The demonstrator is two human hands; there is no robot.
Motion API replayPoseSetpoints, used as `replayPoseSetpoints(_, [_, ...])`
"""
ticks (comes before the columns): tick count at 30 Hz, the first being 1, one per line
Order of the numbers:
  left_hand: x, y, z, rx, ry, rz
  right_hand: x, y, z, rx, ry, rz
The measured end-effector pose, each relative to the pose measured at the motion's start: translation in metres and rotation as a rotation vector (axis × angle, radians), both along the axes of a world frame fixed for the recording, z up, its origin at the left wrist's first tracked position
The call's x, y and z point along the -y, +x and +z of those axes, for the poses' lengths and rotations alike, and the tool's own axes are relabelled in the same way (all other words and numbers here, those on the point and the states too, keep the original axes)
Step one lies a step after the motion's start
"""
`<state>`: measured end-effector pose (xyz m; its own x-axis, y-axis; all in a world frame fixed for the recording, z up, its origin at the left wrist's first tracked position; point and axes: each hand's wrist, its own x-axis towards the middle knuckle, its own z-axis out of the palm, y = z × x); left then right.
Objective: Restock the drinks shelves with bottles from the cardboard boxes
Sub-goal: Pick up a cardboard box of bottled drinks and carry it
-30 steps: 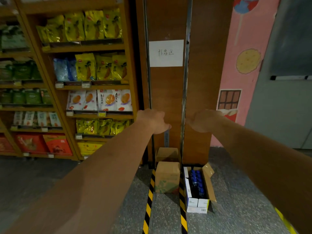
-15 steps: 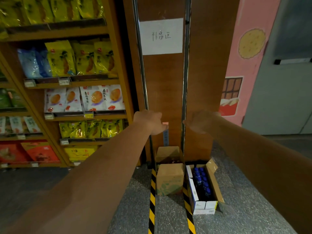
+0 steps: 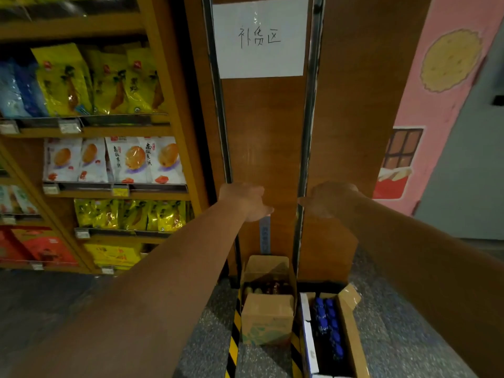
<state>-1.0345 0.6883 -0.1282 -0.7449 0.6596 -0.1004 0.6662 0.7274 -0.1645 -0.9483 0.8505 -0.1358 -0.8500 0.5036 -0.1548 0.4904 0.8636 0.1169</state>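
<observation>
Boxes (image 3: pixel 268 320) on speckled, perhaps terrazzo, floor (image 3: pixel 395 336)

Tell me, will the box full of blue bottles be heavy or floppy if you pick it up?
Probably heavy: the open cardboard box looks packed with blue-capped bottles. Its loose flaps would likely flop, so lifting from the base seems safer. Pushed, it would probably slide rather than tip, since it sits low and long.

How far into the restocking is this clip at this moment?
Done: nothing that shows; the brown box and the white-sided box both sit open, bottles inside. In hand: nothing; the left hand and right hand reach forward empty. Left: lifting bottles out and shelving them; only snack shelves are in view.
</observation>
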Motion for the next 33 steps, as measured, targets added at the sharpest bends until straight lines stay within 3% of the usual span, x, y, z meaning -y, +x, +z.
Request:
replayPoseSetpoints(14, [-0.093, -0.085, -0.042, 0.048, -0.084, 0.062, -0.09, -0.096, -0.051, 0.127, -0.047, 0.128])
replayPoseSetpoints(27, [-0.124, -0.199, -0.099, 0.147, -0.155, -0.055, -0.104, -0.186, -0.102, 0.233, -0.176, 0.065])
replayPoseSetpoints(33, [-0.123, -0.25, -0.166, 0.241, -0.157, -0.135, -0.098, -0.222, -0.171, 0.261, -0.248, -0.04])
